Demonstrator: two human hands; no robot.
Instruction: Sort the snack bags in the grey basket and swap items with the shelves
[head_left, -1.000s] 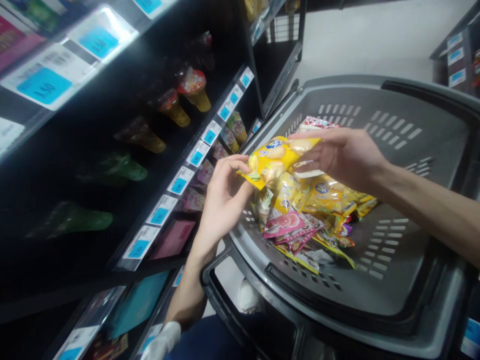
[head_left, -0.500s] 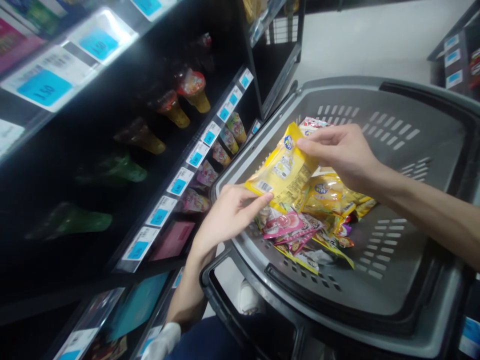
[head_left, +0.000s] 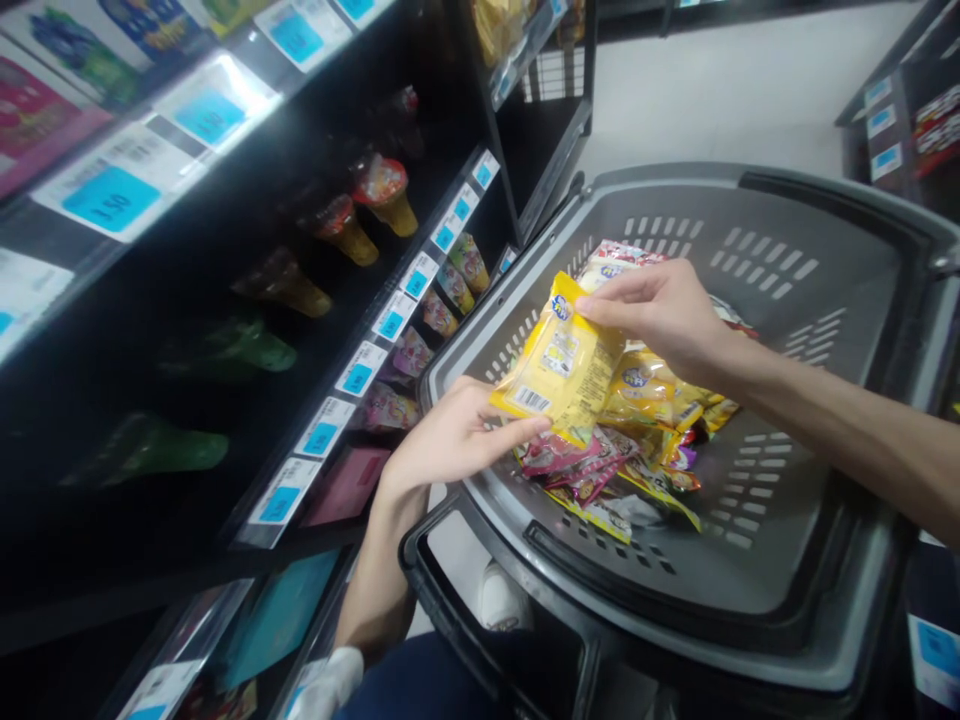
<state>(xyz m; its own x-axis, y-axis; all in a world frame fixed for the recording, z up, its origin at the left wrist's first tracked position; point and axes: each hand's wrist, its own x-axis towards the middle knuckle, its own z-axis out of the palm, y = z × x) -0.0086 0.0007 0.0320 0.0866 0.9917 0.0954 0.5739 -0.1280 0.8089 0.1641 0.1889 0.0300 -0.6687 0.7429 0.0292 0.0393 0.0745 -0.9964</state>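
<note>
**Yellow packet held over the basket**

Black shelving (head_left: 225, 330) with blue price tags (head_left: 358, 378) stands at the left. The left hand (head_left: 450, 440) pinches the yellow snack packet (head_left: 559, 365) at its lower edge; the right hand (head_left: 660, 310) grips its top corner. The packet hangs above mixed packets (head_left: 637, 450) lying inside the grey basket (head_left: 825, 420).

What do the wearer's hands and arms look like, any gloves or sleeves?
No gloves, rings or watch show. The left hand and right hand are bare, as are both forearms; no sleeves reach into view. Fingers are uncovered, nails short and plain.
</note>
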